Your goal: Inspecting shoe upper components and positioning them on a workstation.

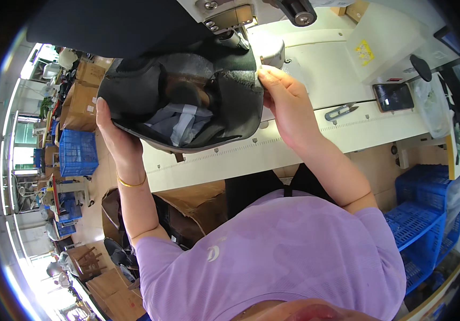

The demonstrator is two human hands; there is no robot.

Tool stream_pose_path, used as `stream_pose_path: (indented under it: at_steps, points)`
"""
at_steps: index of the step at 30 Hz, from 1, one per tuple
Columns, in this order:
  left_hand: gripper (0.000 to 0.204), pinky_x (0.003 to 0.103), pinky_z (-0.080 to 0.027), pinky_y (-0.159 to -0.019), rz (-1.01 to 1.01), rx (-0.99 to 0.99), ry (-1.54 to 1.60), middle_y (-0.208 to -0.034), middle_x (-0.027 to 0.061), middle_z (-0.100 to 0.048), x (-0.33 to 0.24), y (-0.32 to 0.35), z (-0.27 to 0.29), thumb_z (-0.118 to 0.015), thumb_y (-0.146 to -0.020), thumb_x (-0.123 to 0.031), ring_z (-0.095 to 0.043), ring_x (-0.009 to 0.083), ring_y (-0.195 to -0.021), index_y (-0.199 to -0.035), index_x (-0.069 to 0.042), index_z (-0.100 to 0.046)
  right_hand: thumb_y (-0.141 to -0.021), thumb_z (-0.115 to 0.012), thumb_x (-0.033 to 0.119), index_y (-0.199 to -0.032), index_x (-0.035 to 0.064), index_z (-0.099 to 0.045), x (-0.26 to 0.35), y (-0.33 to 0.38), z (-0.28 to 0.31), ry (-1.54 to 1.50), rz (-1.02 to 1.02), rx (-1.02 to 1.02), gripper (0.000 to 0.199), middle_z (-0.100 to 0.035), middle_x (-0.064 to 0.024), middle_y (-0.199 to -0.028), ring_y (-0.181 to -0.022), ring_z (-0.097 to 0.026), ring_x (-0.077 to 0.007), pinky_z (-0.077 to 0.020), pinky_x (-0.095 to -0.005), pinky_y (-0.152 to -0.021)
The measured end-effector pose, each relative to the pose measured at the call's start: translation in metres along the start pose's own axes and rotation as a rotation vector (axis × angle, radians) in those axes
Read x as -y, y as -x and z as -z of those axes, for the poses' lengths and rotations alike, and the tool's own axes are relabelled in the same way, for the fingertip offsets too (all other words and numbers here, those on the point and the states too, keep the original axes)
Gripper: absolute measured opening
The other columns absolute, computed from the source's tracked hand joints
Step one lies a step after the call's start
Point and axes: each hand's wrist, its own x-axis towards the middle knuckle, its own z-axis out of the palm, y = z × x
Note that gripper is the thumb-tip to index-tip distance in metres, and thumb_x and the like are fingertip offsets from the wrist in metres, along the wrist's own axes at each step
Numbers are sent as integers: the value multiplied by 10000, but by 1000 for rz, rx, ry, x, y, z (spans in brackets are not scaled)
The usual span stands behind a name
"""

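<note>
A black, half-finished fabric bag lies open side up under the head of a white sewing machine. Inside it, grey lining and a pale strip show. My left hand, with a thin gold bangle at the wrist, grips the bag's left side; its thumb is on the outer edge and the other fingers are hidden beneath. At the opposite side, my right hand pinches the bag's upper right edge between thumb and fingers, close to the presser area. The needle itself cannot be made out.
Thread snips and a dark phone lie on the machine table to the right. Blue plastic crates stand at lower right. Cardboard boxes and another blue crate are on the floor to the left.
</note>
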Motion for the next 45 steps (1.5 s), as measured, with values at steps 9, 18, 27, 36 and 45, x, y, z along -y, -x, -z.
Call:
stream_pose_path:
  at_steps: [9,18,27,36,45]
  points:
    - [508,331,-382,-984,-57,-62,-69,-1222,92,-545,9,11,-9,-391,-975,-409,-515,196,-1126,-1232,12,-511,-972,-451,185,-1038,-11,-623,2,-6,1,-30,55,-91,269,-627,-5,-898,-789,-544,-61,-451,-230,-775]
    - [600,380,-300,-1056,-88,-61,-98,-1325,94,-476,19,11,-8,-411,-948,-507,-433,239,-1224,-1280,-10,-469,-956,-504,189,-962,-13,-603,-6,-7,8,212,173,-82,226,-438,78,-691,-637,-356,-2,-301,-183,-559]
    - [649,388,-229,-1097,-478,-96,-661,-1408,148,-359,42,21,-6,-311,-984,-500,-379,269,-1277,-1357,29,-350,-945,-544,171,-1069,-19,-583,-11,-5,6,195,198,-115,230,-423,87,-689,-600,-327,10,-260,-170,-510]
    - [419,345,-461,-723,-1194,307,-1226,-750,59,-596,44,49,-35,-820,-627,-289,-593,250,-715,-896,-33,-626,-953,-528,150,-1123,-25,-566,-3,-6,-2,182,202,-69,247,-573,-8,-903,-804,-524,-44,-432,-195,-656]
    - [389,371,-411,-505,-1275,530,-1611,-642,96,-534,-41,-74,39,-764,-696,-401,-545,274,-585,-676,-73,-558,-960,-455,135,-1091,-1,-592,-14,36,7,355,-104,163,234,-634,-96,-1128,-913,-621,-146,-510,-264,-751]
